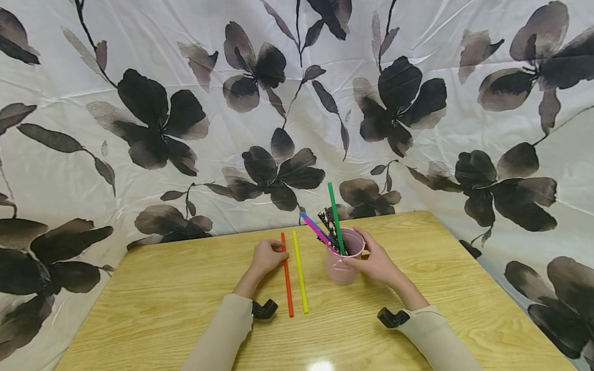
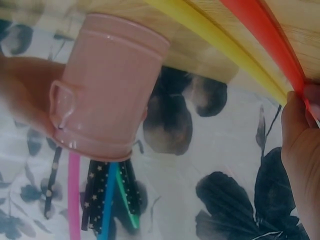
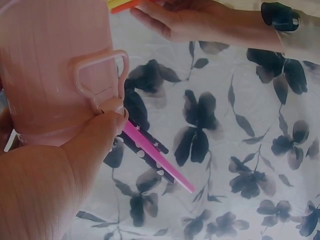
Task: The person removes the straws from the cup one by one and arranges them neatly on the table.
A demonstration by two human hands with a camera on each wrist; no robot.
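On the table lie a red straw (image 1: 287,281) and a yellow straw (image 1: 300,273), side by side. My left hand (image 1: 267,256) pinches the red straw between thumb and fingers near its far end, as the left wrist view also shows. A small pink pail (image 1: 342,270) with little side handles stands upright to the right of both straws. My right hand (image 1: 375,261) grips it near the rim, thumb in front and fingers round the far right side. Out of the pail lean a green straw (image 1: 334,214), a pink straw (image 1: 317,232), a blue straw (image 2: 108,200) and several black patterned straws (image 1: 327,220).
The wooden table (image 1: 176,288) carries all of this. Behind it hangs a white cloth (image 1: 325,139) with dark flowers, meeting the table's back edge just beyond the pail. Each wrist wears a black camera mount, one by the left sleeve (image 1: 227,322).
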